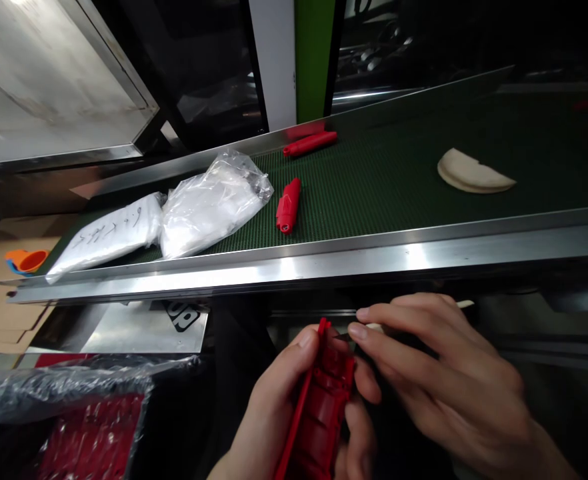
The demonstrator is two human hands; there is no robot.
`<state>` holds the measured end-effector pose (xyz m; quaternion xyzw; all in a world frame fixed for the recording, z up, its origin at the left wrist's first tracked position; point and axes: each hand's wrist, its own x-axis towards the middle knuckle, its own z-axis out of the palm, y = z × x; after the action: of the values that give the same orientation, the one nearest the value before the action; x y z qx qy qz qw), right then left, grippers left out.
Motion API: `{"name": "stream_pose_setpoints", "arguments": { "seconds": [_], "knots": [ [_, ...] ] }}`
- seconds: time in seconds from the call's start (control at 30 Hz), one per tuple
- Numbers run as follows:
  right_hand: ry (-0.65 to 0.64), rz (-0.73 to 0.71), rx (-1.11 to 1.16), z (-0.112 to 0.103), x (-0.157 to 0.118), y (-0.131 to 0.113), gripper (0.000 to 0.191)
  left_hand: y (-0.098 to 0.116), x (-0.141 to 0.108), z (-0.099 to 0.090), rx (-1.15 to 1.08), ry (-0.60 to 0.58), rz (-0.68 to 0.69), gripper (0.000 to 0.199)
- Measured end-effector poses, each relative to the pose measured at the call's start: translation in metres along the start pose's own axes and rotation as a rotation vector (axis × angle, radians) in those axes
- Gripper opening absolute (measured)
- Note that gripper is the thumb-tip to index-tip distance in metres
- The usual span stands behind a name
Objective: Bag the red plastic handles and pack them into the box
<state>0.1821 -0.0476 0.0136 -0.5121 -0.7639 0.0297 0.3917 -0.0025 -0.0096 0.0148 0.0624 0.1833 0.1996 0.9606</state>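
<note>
The left hand (269, 407) is closed around a red casing (324, 393), while the right hand (439, 373) pinches a pale-handled knife (374, 327) with its blade at the casing's upper edge. Below the steel rail (294, 267) of a green conveyor belt (374, 193), a clear bag (69, 393) of red parts (94, 433) lies well left of the hands. On the belt, two bags of white contents (209, 207) lie beside two red pieces (288, 205), with open belt between them and a cream half-disc (474, 172).
</note>
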Motion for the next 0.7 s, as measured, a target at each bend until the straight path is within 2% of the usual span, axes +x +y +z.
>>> {"name": "stream_pose_setpoints", "arguments": {
  "seconds": [0.17,0.3,0.37,0.53,0.7],
  "knots": [
    [-0.010,-0.030,-0.042,0.002,-0.001,0.000,0.036,0.000,0.006,-0.010,-0.008,-0.042,-0.078,0.066],
    [-0.013,-0.022,-0.055,0.003,-0.003,0.002,0.036,0.000,0.007,-0.015,-0.047,-0.132,-0.091,0.064],
    [-0.013,-0.011,-0.055,0.003,-0.004,0.002,0.037,-0.001,0.005,-0.013,-0.022,-0.126,-0.085,0.068],
    [-0.016,-0.037,-0.045,0.003,-0.003,0.001,0.036,-0.001,-0.001,-0.005,-0.019,-0.020,-0.049,0.073],
    [-0.002,-0.010,-0.013,0.003,-0.001,-0.001,0.037,0.000,0.002,-0.008,-0.025,-0.088,-0.063,0.075]
  ]
}}
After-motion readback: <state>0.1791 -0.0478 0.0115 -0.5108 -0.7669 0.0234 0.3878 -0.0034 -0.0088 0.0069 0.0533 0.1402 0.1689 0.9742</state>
